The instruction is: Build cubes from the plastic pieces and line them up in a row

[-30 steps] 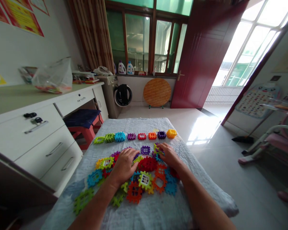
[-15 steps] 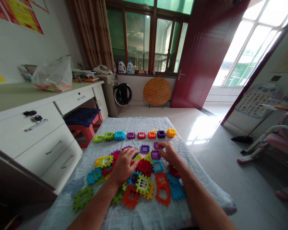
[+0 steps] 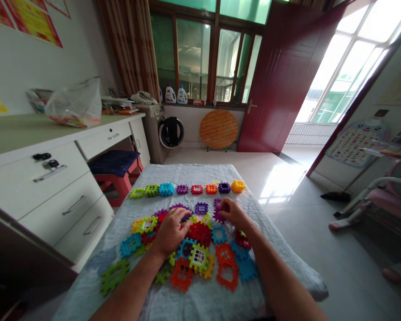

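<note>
My right hand (image 3: 233, 213) pinches purple toothed square pieces (image 3: 218, 209) at the right of the pile. My left hand (image 3: 171, 228) rests over the pile with thumb and fingers apart; whether anything lies under its fingertips is hidden. Red pieces (image 3: 200, 232) are just right of it. A purple frame (image 3: 201, 208) lies alone between the pile and a row of small stacks. That row runs from light green (image 3: 137, 193) through blue (image 3: 166, 189), red (image 3: 197, 189) and orange (image 3: 211, 189) to yellow (image 3: 238, 186).
Nearer on the cloth-covered table (image 3: 190, 171) lie a lime piece with a white window (image 3: 199, 257), orange frames (image 3: 227, 274), blue pieces (image 3: 247, 268) and a green piece (image 3: 114, 276). A stool (image 3: 115, 162) stands at left, beside a desk (image 3: 63, 133).
The fingers of my right hand have closed on the purple pieces, and the purple piece nearest me has left its spot. My left hand has shifted slightly left.
</note>
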`<state>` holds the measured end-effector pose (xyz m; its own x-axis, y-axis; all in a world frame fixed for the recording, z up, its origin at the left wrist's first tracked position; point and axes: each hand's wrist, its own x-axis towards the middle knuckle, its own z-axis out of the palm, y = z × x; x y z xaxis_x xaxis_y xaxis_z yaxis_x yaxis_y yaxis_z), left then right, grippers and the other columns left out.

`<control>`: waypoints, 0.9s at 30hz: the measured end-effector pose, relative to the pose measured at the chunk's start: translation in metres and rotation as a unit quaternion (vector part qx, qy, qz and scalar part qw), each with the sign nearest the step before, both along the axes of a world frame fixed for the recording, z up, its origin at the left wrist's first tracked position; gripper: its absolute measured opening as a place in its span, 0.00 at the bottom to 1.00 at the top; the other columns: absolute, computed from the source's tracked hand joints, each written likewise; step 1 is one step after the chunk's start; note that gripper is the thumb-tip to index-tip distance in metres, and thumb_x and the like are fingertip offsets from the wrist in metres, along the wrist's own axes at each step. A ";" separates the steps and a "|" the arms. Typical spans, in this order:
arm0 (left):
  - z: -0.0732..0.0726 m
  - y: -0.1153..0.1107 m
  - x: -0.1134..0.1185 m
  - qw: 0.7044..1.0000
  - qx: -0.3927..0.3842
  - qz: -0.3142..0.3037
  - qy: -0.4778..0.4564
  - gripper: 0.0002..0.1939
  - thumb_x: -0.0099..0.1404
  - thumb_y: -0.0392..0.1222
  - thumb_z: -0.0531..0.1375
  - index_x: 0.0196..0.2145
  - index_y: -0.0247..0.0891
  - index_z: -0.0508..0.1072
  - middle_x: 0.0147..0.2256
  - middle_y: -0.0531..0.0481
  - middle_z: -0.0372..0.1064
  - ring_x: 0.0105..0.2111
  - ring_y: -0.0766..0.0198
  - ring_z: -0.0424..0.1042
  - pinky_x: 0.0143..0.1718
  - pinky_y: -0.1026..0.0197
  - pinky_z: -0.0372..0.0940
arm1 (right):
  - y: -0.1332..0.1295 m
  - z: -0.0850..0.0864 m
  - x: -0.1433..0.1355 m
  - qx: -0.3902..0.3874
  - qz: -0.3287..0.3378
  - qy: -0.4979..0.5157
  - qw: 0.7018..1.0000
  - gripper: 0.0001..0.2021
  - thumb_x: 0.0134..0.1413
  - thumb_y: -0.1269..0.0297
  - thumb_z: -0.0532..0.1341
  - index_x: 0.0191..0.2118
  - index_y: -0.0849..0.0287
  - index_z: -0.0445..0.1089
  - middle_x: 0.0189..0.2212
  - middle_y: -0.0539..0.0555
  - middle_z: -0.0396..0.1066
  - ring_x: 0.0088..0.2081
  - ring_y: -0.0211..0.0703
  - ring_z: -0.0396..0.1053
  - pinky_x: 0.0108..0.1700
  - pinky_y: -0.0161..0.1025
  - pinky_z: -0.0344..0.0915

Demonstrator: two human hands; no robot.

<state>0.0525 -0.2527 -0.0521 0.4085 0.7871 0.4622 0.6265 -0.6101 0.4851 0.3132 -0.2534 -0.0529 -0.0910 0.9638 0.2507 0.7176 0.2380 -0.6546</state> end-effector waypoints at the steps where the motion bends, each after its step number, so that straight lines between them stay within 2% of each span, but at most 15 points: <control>1: 0.000 0.000 0.000 1.000 -0.004 0.003 -0.002 0.09 0.60 0.38 0.57 0.39 0.42 0.72 0.41 0.47 0.71 0.45 0.57 0.68 0.49 0.53 0.64 | 0.002 0.001 0.003 0.003 -0.011 0.019 1.000 0.05 0.44 0.71 0.60 0.29 0.58 0.64 0.22 0.44 0.61 0.24 0.34 0.57 0.28 0.31 0.54; 3: 0.001 0.000 -0.001 1.000 -0.010 0.009 -0.008 0.09 0.60 0.37 0.57 0.39 0.42 0.71 0.40 0.48 0.71 0.45 0.57 0.69 0.49 0.54 0.64 | 0.008 0.004 0.007 0.043 -0.037 0.029 0.998 0.04 0.44 0.71 0.59 0.29 0.58 0.63 0.23 0.45 0.62 0.25 0.35 0.58 0.28 0.32 0.55; 6: 0.001 0.000 -0.001 1.000 -0.010 0.014 -0.014 0.09 0.60 0.37 0.56 0.39 0.42 0.71 0.40 0.48 0.71 0.45 0.58 0.69 0.49 0.54 0.65 | 0.019 0.011 0.009 0.122 -0.065 -0.009 0.990 0.04 0.45 0.73 0.57 0.27 0.57 0.62 0.27 0.48 0.63 0.31 0.38 0.60 0.35 0.34 0.58; 9: 0.000 0.001 -0.002 1.000 -0.007 0.012 -0.018 0.10 0.60 0.36 0.56 0.40 0.42 0.71 0.40 0.48 0.72 0.45 0.58 0.69 0.49 0.54 0.65 | 0.029 0.010 0.005 0.154 -0.092 -0.059 0.982 0.06 0.45 0.75 0.55 0.28 0.57 0.62 0.30 0.51 0.63 0.35 0.41 0.60 0.40 0.36 0.58; 12: -0.002 0.001 -0.002 1.000 -0.004 0.009 -0.021 0.10 0.60 0.36 0.56 0.40 0.41 0.71 0.40 0.48 0.71 0.44 0.58 0.69 0.49 0.54 0.65 | 0.033 0.000 0.000 0.124 -0.095 -0.106 0.982 0.05 0.45 0.74 0.56 0.30 0.57 0.64 0.32 0.53 0.63 0.37 0.43 0.60 0.42 0.38 0.58; 17: -0.002 0.001 -0.002 1.000 -0.006 0.007 -0.026 0.11 0.59 0.35 0.56 0.40 0.41 0.71 0.40 0.47 0.71 0.44 0.58 0.69 0.48 0.55 0.65 | 0.028 -0.009 0.002 0.048 -0.019 -0.152 0.987 0.02 0.44 0.70 0.60 0.28 0.58 0.66 0.32 0.52 0.65 0.37 0.43 0.61 0.43 0.38 0.57; 20: 0.000 0.000 -0.002 1.000 -0.002 0.008 -0.030 0.10 0.60 0.35 0.56 0.40 0.40 0.71 0.39 0.47 0.72 0.43 0.58 0.70 0.48 0.55 0.65 | 0.026 -0.008 0.005 0.050 -0.048 -0.157 0.985 0.05 0.45 0.68 0.61 0.31 0.57 0.69 0.35 0.53 0.67 0.41 0.45 0.62 0.46 0.40 0.55; 23: 0.002 0.000 -0.002 0.999 0.008 0.015 -0.040 0.09 0.60 0.35 0.56 0.39 0.40 0.71 0.38 0.47 0.72 0.42 0.58 0.70 0.47 0.54 0.65 | 0.027 -0.009 0.007 0.040 -0.097 -0.163 0.981 0.13 0.45 0.63 0.62 0.40 0.58 0.69 0.39 0.55 0.68 0.43 0.48 0.62 0.47 0.42 0.55; 27: 0.002 0.001 -0.003 0.998 0.034 0.019 -0.059 0.09 0.60 0.34 0.55 0.38 0.39 0.71 0.37 0.48 0.73 0.41 0.58 0.71 0.45 0.54 0.66 | 0.030 -0.010 0.007 0.019 -0.098 -0.151 0.984 0.18 0.46 0.62 0.62 0.45 0.58 0.67 0.40 0.55 0.70 0.43 0.48 0.64 0.47 0.41 0.56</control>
